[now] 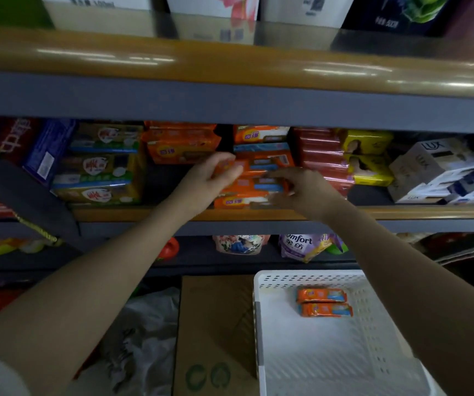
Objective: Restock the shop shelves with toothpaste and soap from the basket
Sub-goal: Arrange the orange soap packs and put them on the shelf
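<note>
Both my hands reach onto the middle shelf, at a stack of orange soap packs. My left hand grips the left end of an orange pack in the stack. My right hand holds the right end of a pack just below it, fingers curled round it. Below, at the lower right, stands a white perforated basket with two orange soap bars lying side by side near its far end. No toothpaste shows in the basket.
Green-and-yellow soap packs fill the shelf to the left, red packs, yellow packs and white Lux boxes to the right. A cardboard box stands left of the basket. Bagged goods sit on the shelf beneath.
</note>
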